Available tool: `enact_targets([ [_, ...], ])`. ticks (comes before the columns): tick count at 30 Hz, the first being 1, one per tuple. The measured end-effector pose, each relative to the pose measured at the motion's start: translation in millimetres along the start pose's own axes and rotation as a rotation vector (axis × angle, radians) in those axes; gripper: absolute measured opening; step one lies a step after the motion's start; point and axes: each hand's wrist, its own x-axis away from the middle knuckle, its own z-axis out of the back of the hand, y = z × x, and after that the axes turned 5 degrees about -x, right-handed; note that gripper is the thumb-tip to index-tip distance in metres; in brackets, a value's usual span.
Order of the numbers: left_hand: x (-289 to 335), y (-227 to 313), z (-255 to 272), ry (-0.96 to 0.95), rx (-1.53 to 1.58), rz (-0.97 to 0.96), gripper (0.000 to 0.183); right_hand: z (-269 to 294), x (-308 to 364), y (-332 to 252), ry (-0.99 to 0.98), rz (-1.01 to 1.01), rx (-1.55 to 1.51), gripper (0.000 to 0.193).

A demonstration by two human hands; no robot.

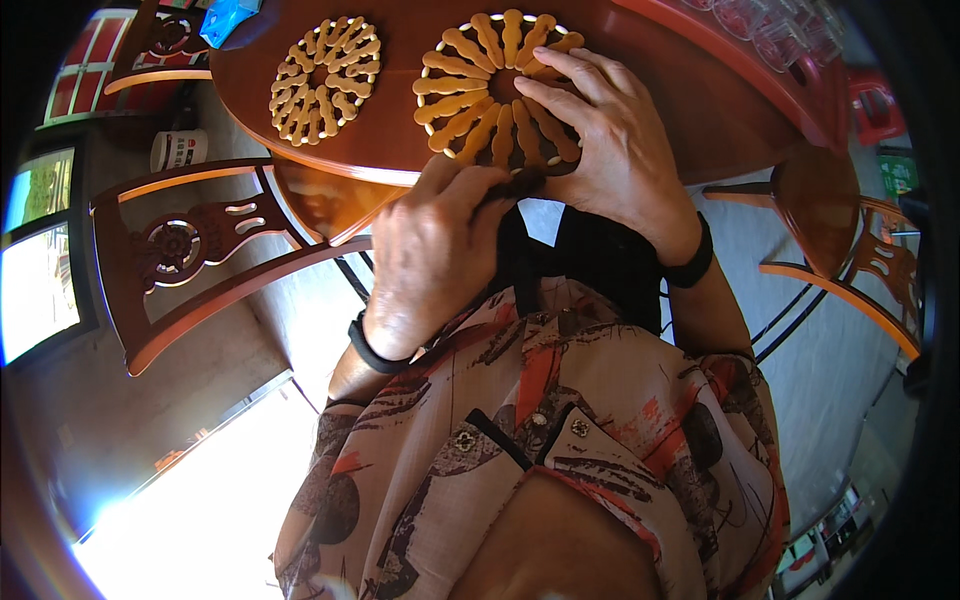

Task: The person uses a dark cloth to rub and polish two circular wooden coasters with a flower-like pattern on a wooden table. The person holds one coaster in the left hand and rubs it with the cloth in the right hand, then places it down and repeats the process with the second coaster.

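Observation:
A round openwork mat of brown, bone-shaped wooden pieces lies on the table in front of me, pale beads around its rim. My left hand is closed at the mat's near edge, fingers curled and pressed together; what is between them is hidden. Over the mat's right side reaches my right hand, its fingers stretched out and resting on the wooden pieces; its thumb side is low, near the left fingers. A second, similar round mat lies apart to the left, touched by neither hand.
The reddish-brown table has a curved near edge. At its far right stands a red tray with several clear glasses. A blue packet lies at the far left. Carved wooden chairs stand left and right; behind the left one is a white tub.

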Motion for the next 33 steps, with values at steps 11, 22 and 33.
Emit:
enact_targets([
  [11, 31, -48, 13, -0.198, 0.511, 0.297, 0.024, 18, -3, -2, -0.081, 0.042, -0.081, 0.066],
  [22, 17, -52, 18, -0.157, 0.594, 0.159, 0.017, -10, -12, -12, 0.085, 0.111, -0.04, 0.099],
  [33, -52, -23, -37, 0.304, -0.064, -0.071, 0.017, -1, -12, 6, 0.041, 0.027, -0.081, 0.076],
])
